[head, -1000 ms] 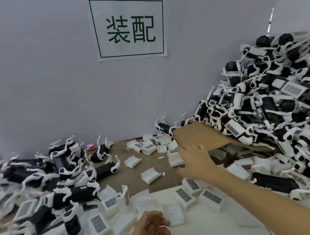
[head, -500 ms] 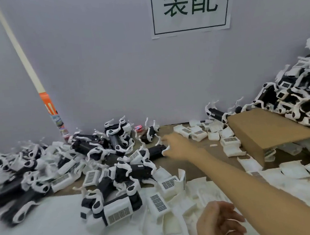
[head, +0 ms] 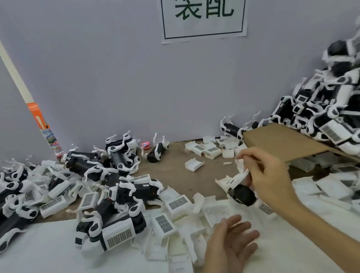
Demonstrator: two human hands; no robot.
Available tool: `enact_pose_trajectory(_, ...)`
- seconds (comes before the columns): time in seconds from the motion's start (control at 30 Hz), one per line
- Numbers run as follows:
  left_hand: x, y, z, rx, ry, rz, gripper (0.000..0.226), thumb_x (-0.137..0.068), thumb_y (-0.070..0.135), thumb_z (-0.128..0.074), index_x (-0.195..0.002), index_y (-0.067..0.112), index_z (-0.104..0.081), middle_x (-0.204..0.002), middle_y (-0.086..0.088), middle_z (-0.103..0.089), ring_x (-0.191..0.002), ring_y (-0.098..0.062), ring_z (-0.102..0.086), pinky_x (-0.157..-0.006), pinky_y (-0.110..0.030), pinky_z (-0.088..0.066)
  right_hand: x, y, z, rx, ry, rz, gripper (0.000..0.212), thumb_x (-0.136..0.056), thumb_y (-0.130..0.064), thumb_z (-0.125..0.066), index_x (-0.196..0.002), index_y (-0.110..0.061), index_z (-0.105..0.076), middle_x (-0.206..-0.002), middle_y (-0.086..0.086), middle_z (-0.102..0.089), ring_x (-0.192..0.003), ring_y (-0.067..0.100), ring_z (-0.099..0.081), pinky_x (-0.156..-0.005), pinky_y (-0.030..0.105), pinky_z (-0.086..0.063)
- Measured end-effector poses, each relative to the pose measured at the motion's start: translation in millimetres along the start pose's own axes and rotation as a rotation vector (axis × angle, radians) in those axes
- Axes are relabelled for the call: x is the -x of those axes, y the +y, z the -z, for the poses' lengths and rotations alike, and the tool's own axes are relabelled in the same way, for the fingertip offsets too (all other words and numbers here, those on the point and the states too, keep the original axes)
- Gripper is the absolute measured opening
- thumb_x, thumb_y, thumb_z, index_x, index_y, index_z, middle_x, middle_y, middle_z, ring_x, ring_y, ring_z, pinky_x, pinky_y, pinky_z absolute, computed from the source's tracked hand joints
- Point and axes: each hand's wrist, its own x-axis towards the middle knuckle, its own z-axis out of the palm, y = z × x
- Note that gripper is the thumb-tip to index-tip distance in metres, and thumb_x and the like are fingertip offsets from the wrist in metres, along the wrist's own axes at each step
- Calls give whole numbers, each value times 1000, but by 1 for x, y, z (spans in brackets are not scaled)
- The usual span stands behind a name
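A pale wall [head: 103, 77] backs the brown worktop [head: 201, 185], whose front edge is covered by a white sheet [head: 44, 270]. A tall heap of black-and-white toy robot dogs [head: 337, 108] rises at the right, and a lower heap of the same dogs [head: 47, 188] spreads across the left. A cardboard flap [head: 283, 141] juts out from under the tall heap. A paper sign [head: 203, 8] with two green characters hangs on the wall. Loose white shells [head: 176, 202], some with grid labels, lie scattered across the middle and front. The right grip [head: 269, 178], a bare hand, is clamped round one toy dog [head: 240, 193], holding it in the air just above the shells, near the cardboard flap. The left grip [head: 226, 244] hovers palm up below it, fingers loosely apart, holding nothing
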Motion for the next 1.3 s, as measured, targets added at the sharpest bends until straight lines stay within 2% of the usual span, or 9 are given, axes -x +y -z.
enact_pose_trajectory(0.2, 17, -13, -16, -179, -312, 173, 58, -95, 52, -56, -121, 2, -66, -112, -17, -71, -91, -30, -70, -72, -34, -53, 47, -16, 56, -455, 319, -321, 35, -103, -4, -49, -82, -22, -71, -66, -5, -57, -50, 9, -52, -51, 25, -51)
enact_pose_trajectory(0.33, 10, -20, -17, -200, -232, 151, 59, -78, 60, -53, -104, 14, -79, -110, -9, -75, -88, -29, -73, -69, -36, -56, 81, -21, 55, -729, 247, -563, 34, -101, -3, -48, -80, -18, -71, -65, -1, -57, -50, 7, -52, -45, 17, -46)
enact_pose_trajectory(0.5, 4, -13, 1, 0, -87, -177, 45, -75, 47, -57, -99, 17, -80, -109, -11, -76, -93, -26, -75, -65, -33, -61, 94, -5, 64, 156, -47, -211, 47, -89, 13, -53, -92, -31, -66, -105, -17, -55, -99, -1, -59, -75, 13, -48)
enact_pose_trajectory(0.67, 5, -14, 6, 14, -161, -190, 41, -71, 53, -67, -88, 18, -78, -93, -21, -71, -65, -24, -63, -55, -28, -52, 99, 26, 84, 683, -396, -292, 43, -91, -36, -65, -127, -46, -45, -122, -28, -38, -124, 4, -38, -92, 26, -31)
enact_pose_trajectory(0.8, 6, -14, 6, 57, -128, -153, 47, -76, 45, -58, -89, 4, -77, -99, -31, -71, -80, -39, -72, -65, -39, -59, 105, 35, 88, 675, -407, -297, 52, -92, -36, -62, -136, -49, -38, -123, -33, -38, -129, 2, -33, -90, 25, -18)
enact_pose_trajectory(0.9, 7, -12, 4, 91, -38, -154, 52, -84, 37, -58, -114, -3, -69, -107, -27, -70, -91, -38, -72, -84, -47, -56, 104, 34, 89, 727, -409, -269, 43, -94, -33, -63, -130, -50, -47, -120, -34, -48, -124, -1, -37, -92, 21, -15)
enact_pose_trajectory(0.97, 8, -12, 1, 112, -27, -157, 58, -84, 36, -59, -124, -5, -62, -105, -24, -69, -91, -33, -72, -96, -47, -46, 102, 32, 89, 538, -287, -300, 30, -94, -30, -66, -118, -46, -58, -110, -31, -59, -111, -3, -47, -93, 18, -23)
enact_pose_trajectory(1.1, 9, -13, 1, 135, -51, -143, 68, -83, 51, -56, -119, -4, -69, -111, -19, -69, -93, -33, -72, -93, -44, -44, 93, 16, 89, -375, -39, -601, 17, -98, -21, -59, -108, -25, -73, -92, -7, -72, -78, 4, -61, -71, 17, -48)
enact_pose_trajectory(1.3, 8, -14, -2, 32, -155, -145, 54, -90, 34, -47, -127, -1, -64, -128, -30, -63, -117, -38, -65, -86, -43, -56, 95, 3, 86, -662, -58, -683, 23, -94, -26, -57, -105, -15, -74, -89, 10, -66, -66, 15, -55, -57, 31, -44)
